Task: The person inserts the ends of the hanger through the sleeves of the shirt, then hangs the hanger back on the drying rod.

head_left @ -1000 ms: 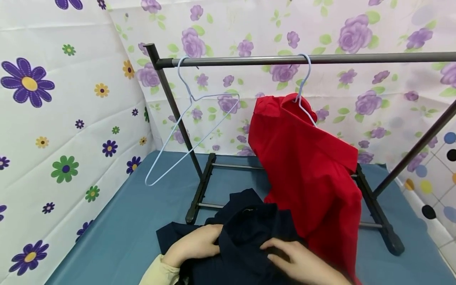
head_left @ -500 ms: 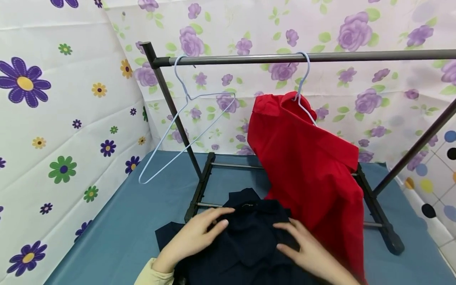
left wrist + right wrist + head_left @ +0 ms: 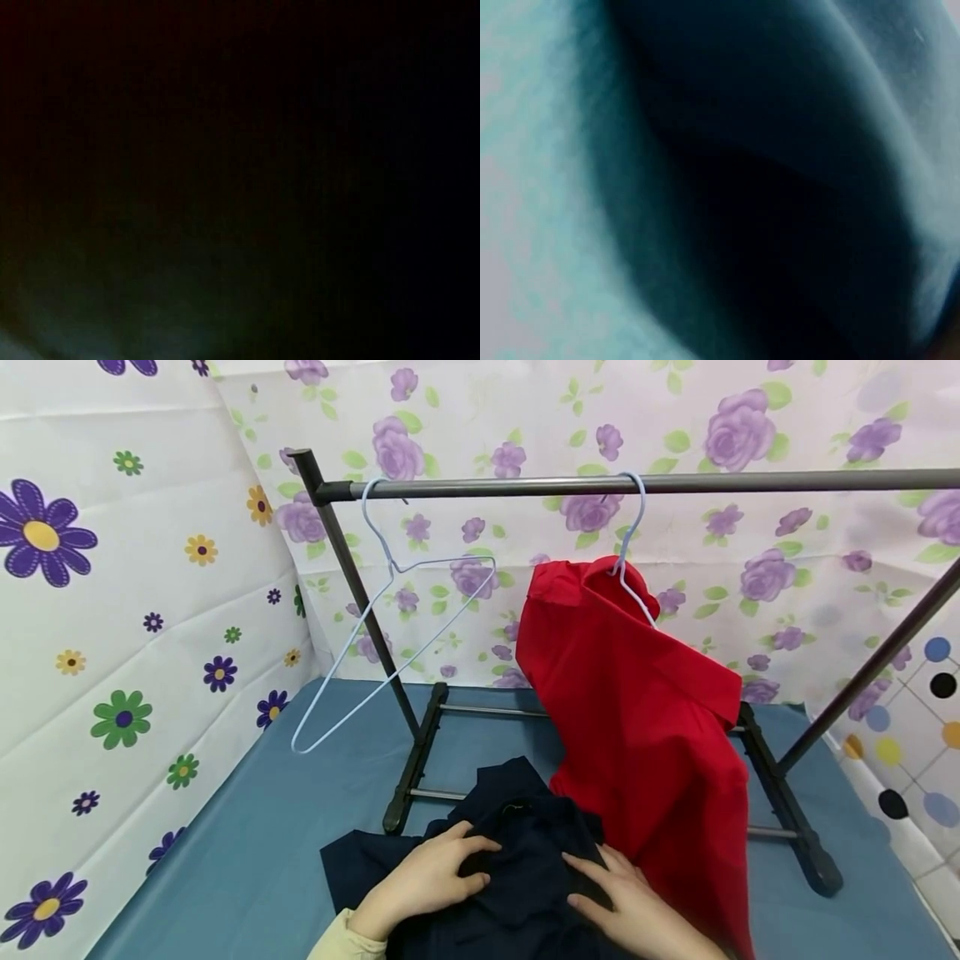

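Observation:
A dark navy garment (image 3: 525, 868), seemingly a collared shirt, lies crumpled at the front of the surface in the head view. On its left part rests my left hand (image 3: 431, 878), fingers relaxed and spread over the cloth. My right hand (image 3: 633, 902) lies over the right side of it, thumb and fingers apart, with no visible pinch. Beside the right hand a red shirt (image 3: 630, 710) droops from a pale blue hanger (image 3: 634, 527). The left wrist view is nearly black. Blurred dark cloth (image 3: 757, 195) fills much of the right wrist view.
A grey metal rack (image 3: 480, 487) stands on the blue cloth-covered surface (image 3: 247, 843). Near its left end hangs a bare pale blue wire hanger (image 3: 390, 568). Flower-print sheets (image 3: 157, 610) enclose the left side and the back.
My left hand has come off a fold of the navy garment and now lies on top of it. The right hand has shifted slightly over the cloth, and the collar area lies flatter.

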A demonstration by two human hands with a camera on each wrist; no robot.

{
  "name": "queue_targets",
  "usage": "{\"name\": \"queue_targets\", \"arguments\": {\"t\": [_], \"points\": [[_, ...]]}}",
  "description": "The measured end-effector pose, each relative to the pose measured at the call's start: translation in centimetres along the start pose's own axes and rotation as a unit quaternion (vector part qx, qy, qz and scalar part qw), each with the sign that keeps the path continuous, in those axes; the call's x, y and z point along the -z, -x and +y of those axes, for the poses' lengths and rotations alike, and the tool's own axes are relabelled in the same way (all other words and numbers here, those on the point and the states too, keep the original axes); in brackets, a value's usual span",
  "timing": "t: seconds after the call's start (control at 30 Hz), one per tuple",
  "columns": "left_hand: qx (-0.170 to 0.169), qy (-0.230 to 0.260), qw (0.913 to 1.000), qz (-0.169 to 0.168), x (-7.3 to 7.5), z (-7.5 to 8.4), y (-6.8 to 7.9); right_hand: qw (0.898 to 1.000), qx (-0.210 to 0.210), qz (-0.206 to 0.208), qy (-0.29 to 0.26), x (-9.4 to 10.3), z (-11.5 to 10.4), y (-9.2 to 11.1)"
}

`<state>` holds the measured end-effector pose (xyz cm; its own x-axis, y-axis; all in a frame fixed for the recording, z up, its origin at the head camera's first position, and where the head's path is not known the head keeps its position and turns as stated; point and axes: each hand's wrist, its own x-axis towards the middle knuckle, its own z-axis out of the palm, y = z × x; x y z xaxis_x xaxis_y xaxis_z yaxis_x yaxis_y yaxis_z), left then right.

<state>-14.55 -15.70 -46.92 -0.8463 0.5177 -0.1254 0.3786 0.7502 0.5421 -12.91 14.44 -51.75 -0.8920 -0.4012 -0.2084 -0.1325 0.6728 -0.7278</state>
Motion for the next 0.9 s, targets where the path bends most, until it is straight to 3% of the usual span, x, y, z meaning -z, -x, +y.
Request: {"name": "queue_targets", "arguments": {"t": [0.1,0.27,0.43,0.53,0.7,0.9], "points": [[0.01,0.004,0.9998,0.016,-0.1,-0.2,0.3,1.0,0.014,0.007,-0.016,0.0,0.0,-0.2],[0.045,-0.046,0.9967,0.049,-0.2,-0.1,1.0,0.999,0.014,0.018,-0.033,0.1,-0.2,-0.6],[0.074,-0.083,0.9931,0.038,0.0,0.3,1.4,0.997,0.048,0.01,-0.057,0.2,-0.2,-0.7],[0.066,-0.062,0.9958,0.014,0.0,0.3,1.3,0.995,0.066,0.002,-0.069,0.3,-0.2,-0.8],[0.042,0.021,0.9988,-0.014,-0.4,-0.8,0.8,0.992,0.094,0.01,-0.082,0.3,-0.5,-0.9],[-0.001,0.071,0.9969,0.033,0.3,-1.4,0.3,0.985,0.121,0.06,-0.111,0.9,-1.7,-0.6]]}}
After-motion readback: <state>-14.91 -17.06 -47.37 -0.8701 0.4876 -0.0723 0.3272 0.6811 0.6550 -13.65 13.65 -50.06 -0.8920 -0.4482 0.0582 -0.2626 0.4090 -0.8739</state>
